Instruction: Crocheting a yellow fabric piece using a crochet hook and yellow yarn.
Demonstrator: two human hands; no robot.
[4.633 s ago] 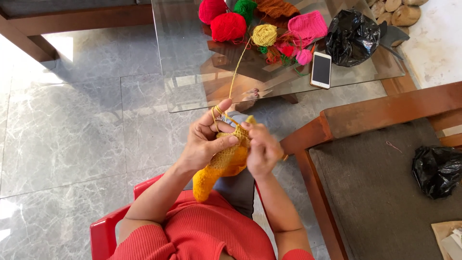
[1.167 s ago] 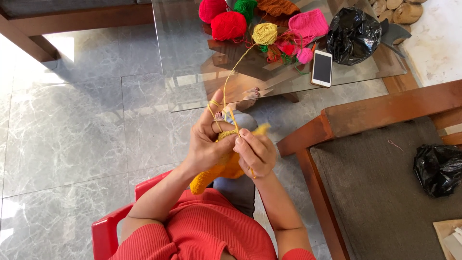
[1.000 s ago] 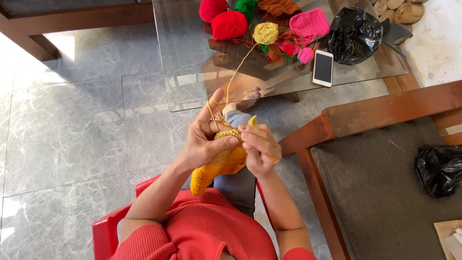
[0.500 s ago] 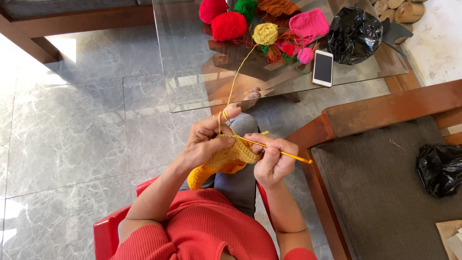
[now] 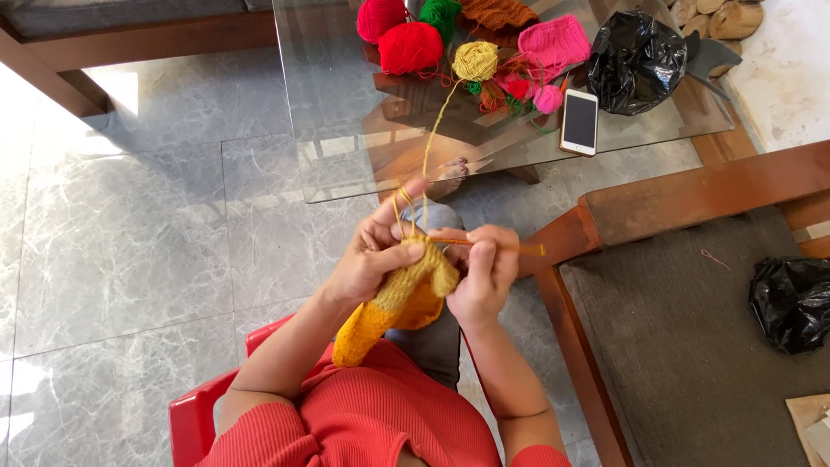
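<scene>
The yellow knitted piece (image 5: 393,303) hangs in front of my lap, between my two hands, its upper edge bunched at my fingertips and its longer end drooping down toward my red top. My left hand (image 5: 372,259) pinches that upper edge between thumb and curled fingers, while the forefinger sticks up with the yellow strand (image 5: 430,138) looped over it. My right hand (image 5: 482,277) is closed around the orange needle (image 5: 501,246), fingers pressed together on its shaft; the needle lies nearly level, its working end buried in the stitches at the left and its free end pointing right, toward the wooden arm of the sofa (image 5: 692,199).

The strand rises from my forefinger across the near edge of the glass table (image 5: 337,130) to the yellow yarn ball (image 5: 475,60), which sits near the middle of the far part of the table. Just to its left are two red yarn balls (image 5: 408,47), with a green one behind them at the far edge. To its right lies a pink knitted piece (image 5: 553,43), and nearer the right edge a white phone (image 5: 579,121) lies flat, just beside a crumpled black plastic bag (image 5: 635,60). A second black bag (image 5: 791,303) rests on the grey sofa cushion at my right. I sit on a red plastic chair (image 5: 194,415) over a grey tiled floor.
</scene>
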